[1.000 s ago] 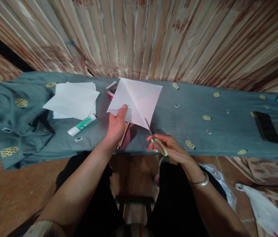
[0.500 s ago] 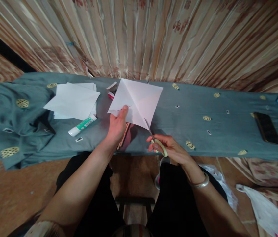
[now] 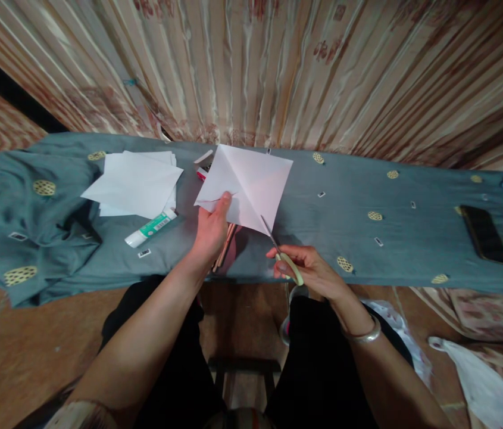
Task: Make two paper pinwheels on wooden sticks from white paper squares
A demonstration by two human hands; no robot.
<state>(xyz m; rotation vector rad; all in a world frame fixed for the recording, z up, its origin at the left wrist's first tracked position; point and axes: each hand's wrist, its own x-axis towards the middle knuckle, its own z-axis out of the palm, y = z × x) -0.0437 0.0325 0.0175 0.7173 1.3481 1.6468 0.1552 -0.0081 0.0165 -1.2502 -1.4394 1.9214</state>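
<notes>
Scissors with pale handles are grasped by the right hand, and their blades are at the near corner of a creased white sheet. The left hand pinches this sheet at its near left side, thumb on top, above the grey-green cloth. Beside this hand lie thin sticks, perhaps pencils. Further left, a green-and-white tube lies just beside stacked papers.

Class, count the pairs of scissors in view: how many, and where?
1: the scissors, held in the right hand, at the near corner of the creased white sheet. Any underneath it would be hidden.
</notes>
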